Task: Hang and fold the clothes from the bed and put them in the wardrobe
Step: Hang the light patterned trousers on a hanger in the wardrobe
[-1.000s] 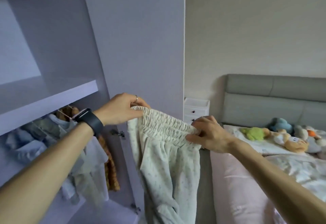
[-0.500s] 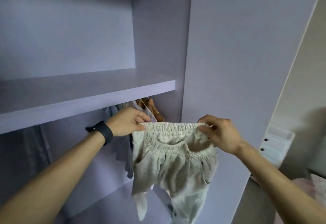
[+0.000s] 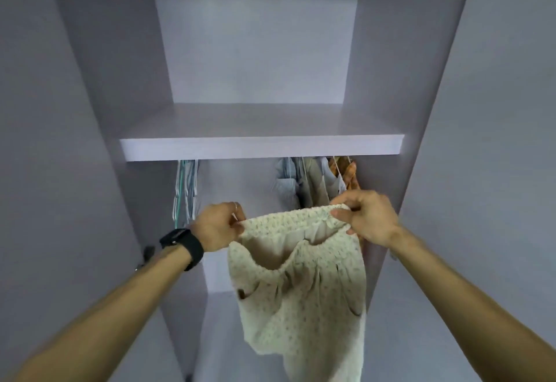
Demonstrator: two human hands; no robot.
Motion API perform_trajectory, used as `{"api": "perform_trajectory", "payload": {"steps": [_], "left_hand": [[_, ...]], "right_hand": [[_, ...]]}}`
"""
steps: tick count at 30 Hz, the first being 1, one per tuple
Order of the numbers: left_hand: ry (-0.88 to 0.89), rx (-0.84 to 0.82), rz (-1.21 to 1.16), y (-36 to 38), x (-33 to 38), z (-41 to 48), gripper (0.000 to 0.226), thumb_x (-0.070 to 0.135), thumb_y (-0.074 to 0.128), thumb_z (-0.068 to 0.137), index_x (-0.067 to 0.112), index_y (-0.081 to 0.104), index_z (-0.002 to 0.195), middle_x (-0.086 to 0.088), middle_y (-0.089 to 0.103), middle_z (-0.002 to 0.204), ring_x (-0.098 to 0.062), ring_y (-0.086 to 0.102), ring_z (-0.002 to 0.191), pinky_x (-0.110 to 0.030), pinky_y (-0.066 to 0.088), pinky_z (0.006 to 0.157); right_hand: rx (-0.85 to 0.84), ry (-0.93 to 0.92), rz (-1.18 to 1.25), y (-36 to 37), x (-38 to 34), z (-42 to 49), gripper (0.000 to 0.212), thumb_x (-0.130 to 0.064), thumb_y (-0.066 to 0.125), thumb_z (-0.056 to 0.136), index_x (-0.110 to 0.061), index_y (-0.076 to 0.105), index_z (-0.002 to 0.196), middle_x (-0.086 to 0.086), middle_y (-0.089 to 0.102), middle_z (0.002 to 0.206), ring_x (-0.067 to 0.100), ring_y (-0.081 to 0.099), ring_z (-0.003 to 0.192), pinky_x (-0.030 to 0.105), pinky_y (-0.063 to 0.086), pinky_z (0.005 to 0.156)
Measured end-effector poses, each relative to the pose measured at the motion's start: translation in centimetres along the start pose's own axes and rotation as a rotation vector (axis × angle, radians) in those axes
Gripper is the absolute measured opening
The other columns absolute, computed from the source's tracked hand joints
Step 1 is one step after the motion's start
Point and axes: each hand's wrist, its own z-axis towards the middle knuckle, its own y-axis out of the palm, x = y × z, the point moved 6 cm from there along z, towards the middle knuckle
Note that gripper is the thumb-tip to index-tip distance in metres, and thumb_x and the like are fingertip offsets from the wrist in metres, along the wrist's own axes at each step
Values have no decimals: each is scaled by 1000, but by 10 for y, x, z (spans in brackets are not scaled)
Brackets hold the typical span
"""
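while bare hangers [image 3: 186,192] are hung at the wardrobe's [image 3: 99,96] left, one waistband end is pinched by the curled fingers of the left hand [image 3: 216,226]; the cream trousers [image 3: 301,291] are held dangling below the shelf [image 3: 301,149], the other end being pinched by the right hand [image 3: 371,219].

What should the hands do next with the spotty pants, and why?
Probably the left hand should let go and reach for the empty hangers under the shelf. It and the right hand pinch the trousers by the waistband, hanging unfolded.
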Motion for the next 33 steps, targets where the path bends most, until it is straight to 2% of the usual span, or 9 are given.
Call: {"api": "perform_trajectory", "payload": {"steps": [5, 8, 10, 17, 20, 24, 27, 31, 33], "left_hand": [[-98, -77, 191, -17, -26, -43, 17, 16, 67, 89, 27, 73, 100, 8, 74, 97, -10, 69, 88, -23, 55, 80], [-253, -131, -129, -22, -48, -68, 16, 11, 73, 83, 23, 77, 92, 9, 76, 80, -6, 72, 69, -16, 54, 59], [-354, -106, -322, -25, -61, -83, 12, 11, 72, 85, 20, 75, 91, 7, 75, 75, -10, 72, 72, -18, 55, 54], [-467, -49, -431, -26, -95, -112, 15, 6, 79, 79, 13, 74, 91, -1, 75, 76, -18, 74, 72, -35, 63, 66], [-425, 1, -251, -46, -104, -113, 13, 10, 82, 76, 20, 78, 84, 1, 76, 75, -16, 75, 70, -29, 62, 67], [-385, 36, 90, -67, -99, -109, 8, 24, 76, 76, 30, 73, 72, 10, 73, 70, -7, 69, 63, -11, 49, 56], [-328, 107, 407, -75, -89, -95, 8, 36, 68, 79, 29, 64, 78, 9, 66, 79, -13, 62, 72, -22, 45, 56], [-338, 141, 827, -85, -91, -80, 25, 43, 55, 87, 27, 67, 102, 3, 65, 101, -23, 53, 106, -34, 42, 85], [-249, 227, 1098, -87, -89, -82, 23, 42, 61, 83, 23, 71, 92, 5, 66, 90, -21, 53, 101, -35, 37, 87]], "right_hand": [[-166, -35, 51, 32, -3, 8, 17, -15, 78, 88, -32, 78, 89, 5, 75, 87, 9, 73, 75, 20, 59, 58], [-195, -79, 78, 51, -25, 16, 17, -16, 80, 86, -31, 77, 91, 3, 76, 99, 12, 73, 69, 26, 61, 58], [-205, -106, 96, 65, -45, 20, 19, -18, 81, 86, -36, 75, 90, -3, 73, 104, 17, 74, 63, 29, 62, 60], [-254, -177, 75, 104, -80, 30, 21, -19, 79, 87, -39, 75, 87, -18, 67, 88, 15, 71, 54, 22, 58, 56], [-306, -180, -12, 123, -66, 35, 13, -22, 77, 90, -28, 77, 101, -24, 65, 74, 5, 67, 53, 23, 59, 60], [-377, -206, -163, 153, -43, 46, 17, -27, 78, 88, -25, 77, 105, -3, 76, 99, -6, 63, 61, 21, 53, 72], [-382, -243, -221, 184, -42, 58, 13, -30, 74, 90, -29, 76, 104, -6, 76, 98, 11, 70, 86, 33, 56, 82], [-380, -328, -243, 226, -47, 85, 13, -35, 70, 93, -33, 74, 105, -7, 76, 96, 20, 70, 92, 33, 55, 77], [-384, -347, -235, 244, -48, 96, 15, -40, 67, 94, -37, 71, 108, -7, 76, 99, 21, 70, 94, 31, 54, 75]]}}
